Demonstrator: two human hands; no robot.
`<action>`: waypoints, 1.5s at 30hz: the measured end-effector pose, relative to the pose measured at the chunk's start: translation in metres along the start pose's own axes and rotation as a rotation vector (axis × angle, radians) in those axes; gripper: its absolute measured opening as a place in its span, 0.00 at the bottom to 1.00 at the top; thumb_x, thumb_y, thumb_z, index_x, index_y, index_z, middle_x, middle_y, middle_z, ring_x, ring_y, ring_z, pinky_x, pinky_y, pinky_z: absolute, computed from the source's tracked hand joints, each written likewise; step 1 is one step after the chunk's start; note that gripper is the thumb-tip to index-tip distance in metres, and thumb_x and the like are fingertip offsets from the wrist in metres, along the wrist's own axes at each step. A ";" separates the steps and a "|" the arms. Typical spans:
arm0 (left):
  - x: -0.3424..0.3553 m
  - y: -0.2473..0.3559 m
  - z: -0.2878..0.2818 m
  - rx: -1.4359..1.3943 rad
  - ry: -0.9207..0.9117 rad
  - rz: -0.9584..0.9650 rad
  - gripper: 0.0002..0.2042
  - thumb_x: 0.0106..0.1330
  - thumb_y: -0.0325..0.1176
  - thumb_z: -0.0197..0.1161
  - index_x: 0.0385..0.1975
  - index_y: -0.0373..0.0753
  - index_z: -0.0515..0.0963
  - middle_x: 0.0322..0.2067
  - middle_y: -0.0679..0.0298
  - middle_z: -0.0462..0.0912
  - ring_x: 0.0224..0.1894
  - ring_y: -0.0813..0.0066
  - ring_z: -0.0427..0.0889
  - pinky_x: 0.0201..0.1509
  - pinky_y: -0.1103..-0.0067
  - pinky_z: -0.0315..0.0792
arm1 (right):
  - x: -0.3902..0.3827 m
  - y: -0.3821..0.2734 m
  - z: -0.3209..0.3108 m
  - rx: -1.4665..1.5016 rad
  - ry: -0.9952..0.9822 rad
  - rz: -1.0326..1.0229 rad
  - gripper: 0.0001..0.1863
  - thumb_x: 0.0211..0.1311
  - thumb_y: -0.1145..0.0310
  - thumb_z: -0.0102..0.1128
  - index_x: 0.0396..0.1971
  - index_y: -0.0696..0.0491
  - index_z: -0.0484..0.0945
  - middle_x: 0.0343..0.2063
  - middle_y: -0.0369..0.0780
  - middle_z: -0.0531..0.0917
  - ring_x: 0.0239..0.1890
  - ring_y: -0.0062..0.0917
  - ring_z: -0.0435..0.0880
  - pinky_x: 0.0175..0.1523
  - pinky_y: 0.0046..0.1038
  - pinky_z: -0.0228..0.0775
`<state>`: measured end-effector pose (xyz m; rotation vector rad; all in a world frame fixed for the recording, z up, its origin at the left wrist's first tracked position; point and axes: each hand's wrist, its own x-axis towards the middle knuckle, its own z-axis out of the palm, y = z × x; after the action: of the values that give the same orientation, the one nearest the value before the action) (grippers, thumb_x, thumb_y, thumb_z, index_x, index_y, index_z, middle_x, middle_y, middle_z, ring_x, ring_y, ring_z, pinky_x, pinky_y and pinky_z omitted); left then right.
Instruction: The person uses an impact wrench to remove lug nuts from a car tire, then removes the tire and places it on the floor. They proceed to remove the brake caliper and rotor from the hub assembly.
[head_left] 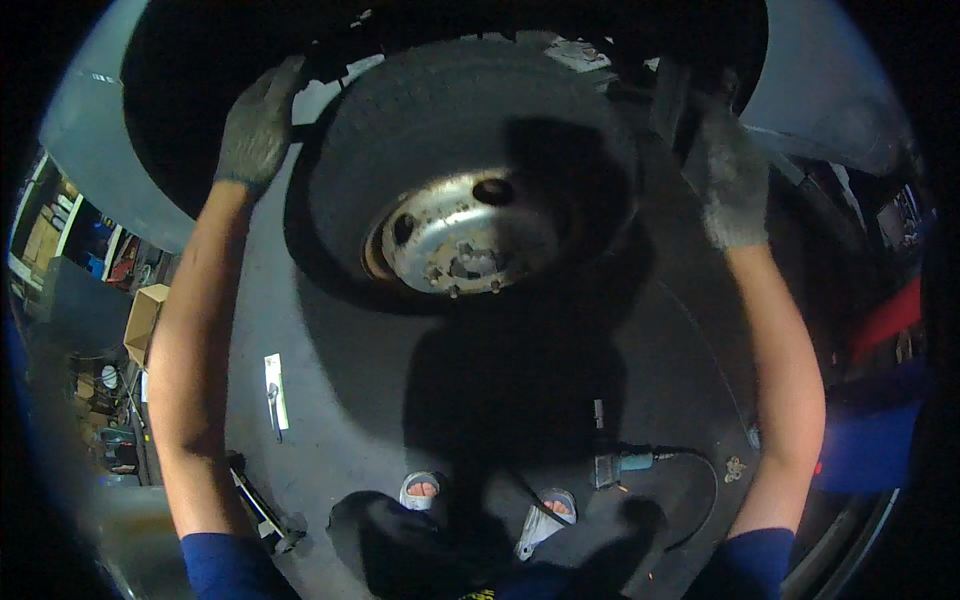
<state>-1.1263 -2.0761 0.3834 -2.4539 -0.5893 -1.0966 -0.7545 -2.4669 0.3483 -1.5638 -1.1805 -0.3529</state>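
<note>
Left hand (258, 130) (gloved) sits beyond the tyre edge (316, 190), open floor (264, 240) between.

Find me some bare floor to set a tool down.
Bare floor lies between the white strip and your left foot, and between your left forearm and the wheel. Crowded: right of your right foot, with a corded tool and small pieces.
</note>
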 end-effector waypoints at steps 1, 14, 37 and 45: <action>-0.004 0.004 0.020 -0.026 -0.046 -0.037 0.23 0.77 0.31 0.50 0.71 0.42 0.70 0.63 0.46 0.79 0.63 0.46 0.80 0.68 0.60 0.73 | -0.030 0.019 0.026 0.145 -0.042 0.061 0.17 0.73 0.65 0.64 0.55 0.57 0.82 0.54 0.49 0.85 0.57 0.37 0.85 0.62 0.34 0.75; -0.003 0.063 0.040 0.045 -0.189 0.066 0.23 0.79 0.41 0.50 0.71 0.44 0.70 0.63 0.45 0.78 0.65 0.44 0.78 0.69 0.60 0.71 | -0.225 0.048 -0.037 -0.028 -0.391 0.596 0.15 0.65 0.72 0.63 0.50 0.55 0.85 0.48 0.40 0.88 0.48 0.32 0.87 0.55 0.35 0.79; -0.382 0.326 -0.677 -0.319 -1.764 -1.039 0.33 0.77 0.59 0.42 0.67 0.39 0.74 0.65 0.41 0.75 0.68 0.40 0.74 0.73 0.57 0.66 | -0.336 -0.474 -0.445 -0.354 -1.984 1.331 0.43 0.68 0.28 0.45 0.64 0.51 0.80 0.67 0.51 0.77 0.72 0.46 0.73 0.74 0.43 0.61; -0.334 0.390 -0.763 -0.502 -1.591 -1.021 0.29 0.81 0.53 0.37 0.64 0.38 0.76 0.64 0.41 0.76 0.67 0.38 0.74 0.72 0.58 0.66 | -0.383 -0.463 -0.519 -0.278 -1.835 1.073 0.29 0.67 0.48 0.56 0.58 0.53 0.83 0.58 0.48 0.85 0.56 0.44 0.86 0.59 0.43 0.75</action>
<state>-1.5859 -2.8581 0.5320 -3.0070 -2.3246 1.0407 -1.1304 -3.1450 0.5181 -2.4169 -1.1624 2.0721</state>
